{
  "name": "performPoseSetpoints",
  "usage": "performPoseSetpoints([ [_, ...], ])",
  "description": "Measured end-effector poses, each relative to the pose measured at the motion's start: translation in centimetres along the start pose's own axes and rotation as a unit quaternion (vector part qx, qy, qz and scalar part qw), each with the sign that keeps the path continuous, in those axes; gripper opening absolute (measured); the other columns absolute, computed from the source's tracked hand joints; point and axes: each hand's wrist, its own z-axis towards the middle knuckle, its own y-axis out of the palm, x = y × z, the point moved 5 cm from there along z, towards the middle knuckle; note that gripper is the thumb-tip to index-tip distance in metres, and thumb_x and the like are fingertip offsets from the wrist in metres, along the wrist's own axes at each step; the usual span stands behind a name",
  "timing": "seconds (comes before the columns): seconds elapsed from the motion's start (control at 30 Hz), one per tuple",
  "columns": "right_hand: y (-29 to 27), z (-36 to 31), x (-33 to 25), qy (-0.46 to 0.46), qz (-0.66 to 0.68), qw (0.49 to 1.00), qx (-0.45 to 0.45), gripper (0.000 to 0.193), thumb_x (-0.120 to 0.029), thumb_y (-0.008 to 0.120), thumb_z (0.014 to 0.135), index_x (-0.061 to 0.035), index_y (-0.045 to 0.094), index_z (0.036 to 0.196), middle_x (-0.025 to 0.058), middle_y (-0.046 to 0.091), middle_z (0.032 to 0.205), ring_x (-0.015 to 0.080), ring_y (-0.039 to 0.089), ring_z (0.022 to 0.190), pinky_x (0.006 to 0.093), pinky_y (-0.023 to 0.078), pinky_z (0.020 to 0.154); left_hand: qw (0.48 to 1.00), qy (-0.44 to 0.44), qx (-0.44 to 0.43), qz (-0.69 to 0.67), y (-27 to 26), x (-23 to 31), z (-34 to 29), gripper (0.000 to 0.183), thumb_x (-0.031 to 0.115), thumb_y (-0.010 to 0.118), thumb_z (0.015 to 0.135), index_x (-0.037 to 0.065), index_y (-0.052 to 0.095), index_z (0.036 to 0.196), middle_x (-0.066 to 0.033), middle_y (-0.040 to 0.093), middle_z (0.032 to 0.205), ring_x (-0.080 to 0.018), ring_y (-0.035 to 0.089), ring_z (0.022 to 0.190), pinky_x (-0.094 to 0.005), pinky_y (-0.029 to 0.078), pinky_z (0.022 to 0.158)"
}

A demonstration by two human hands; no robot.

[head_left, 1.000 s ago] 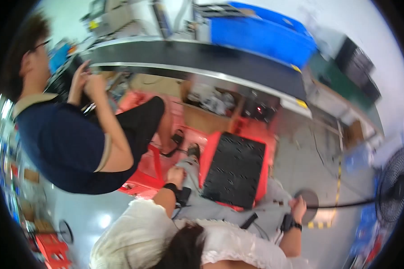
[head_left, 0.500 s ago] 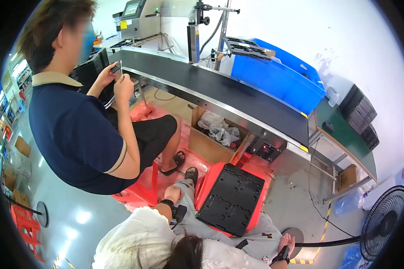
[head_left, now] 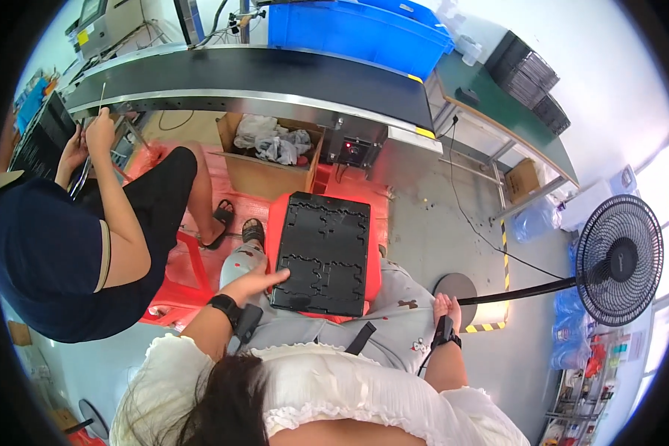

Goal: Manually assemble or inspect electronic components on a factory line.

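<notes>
A black plastic tray (head_left: 322, 249) with moulded recesses lies on a red stool (head_left: 276, 223) between my knees. My left hand (head_left: 256, 284) is at the tray's lower left edge, one digit stretched out to it and the others partly hidden. It looks open, and I cannot tell whether it bears on the tray. My right hand (head_left: 446, 305) rests by my right thigh, near the fan's pole, with fingers loosely apart and nothing seen in it. Dark straps with small devices sit on both wrists.
A black conveyor belt (head_left: 260, 73) crosses ahead, with a blue bin (head_left: 357, 33) behind it and a carton of plastic bags (head_left: 267, 172) below. A co-worker (head_left: 59, 253) sits at left holding a thin stick. A black fan (head_left: 618, 260) and green table (head_left: 498, 111) stand at right.
My view has swung right and downward. My left hand has come from beside my left knee to the tray's edge. My right hand still rests by my thigh.
</notes>
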Motion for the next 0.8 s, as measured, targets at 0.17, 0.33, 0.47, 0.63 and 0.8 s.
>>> performPoseSetpoints([
  [0.17,0.8,-0.1,0.0,0.0,-0.009,0.998,-0.063,0.031,-0.025,0.05,0.088,0.005,0.05,0.094,0.0192,0.06,0.09,0.0269,0.061,0.083,0.0363,0.052,0.074,0.961,-0.081,0.025,0.263,0.7,-1.3,0.9,0.111,0.054,0.06,0.072,-0.016,-0.005,0.129,-0.0367,0.023,0.13,-0.0373,0.03,0.124,-0.0316,0.027,0.102],
  [0.33,0.6,-0.7,0.1,-0.015,-0.023,0.999,-0.028,0.031,-0.025,0.05,0.087,0.0055,0.049,0.093,0.0198,0.06,0.092,0.0276,0.061,0.083,0.037,0.052,0.075,0.951,-0.065,0.032,0.3,0.0,-2.8,1.1,0.115,0.052,0.064,0.068,-0.017,-0.004,0.129,-0.0364,0.021,0.132,-0.0371,0.027,0.126,-0.0312,0.024,0.103],
  [0.47,-0.6,0.2,0.1,-0.004,0.028,0.999,-0.046,0.035,-0.025,0.051,0.087,0.0065,0.046,0.1,0.0203,0.057,0.098,0.028,0.058,0.09,0.0384,0.05,0.079,0.942,-0.07,0.022,0.328,0.3,-1.0,0.5,0.12,0.049,0.072,0.06,-0.019,-0.001,0.128,-0.0357,0.023,0.131,-0.0364,0.03,0.124,-0.0315,0.026,0.102],
  [0.63,1.7,-0.7,0.6,0.004,0.03,0.999,-0.045,0.034,-0.025,0.051,0.087,0.0058,0.045,0.101,0.0192,0.057,0.096,0.0278,0.058,0.088,0.038,0.05,0.077,0.937,0.022,-0.015,0.349,-1.4,-1.7,2.4,0.069,0.046,0.071,0.063,-0.008,0.056,0.103,-0.0207,0.061,0.093,-0.0295,0.06,0.09,-0.0325,0.046,0.081],
  [0.8,0.9,0.2,0.6,-0.004,0.027,0.997,-0.071,0.033,-0.025,0.048,0.088,0.0051,0.045,0.1,0.019,0.058,0.092,0.0284,0.059,0.085,0.038,0.05,0.076,0.908,-0.277,-0.118,0.292,-1.1,1.6,0.2,0.05,0.047,0.061,0.075,-0.002,0.065,0.078,-0.01,0.065,0.07,-0.0178,0.063,0.06,-0.026,0.047,0.052],
])
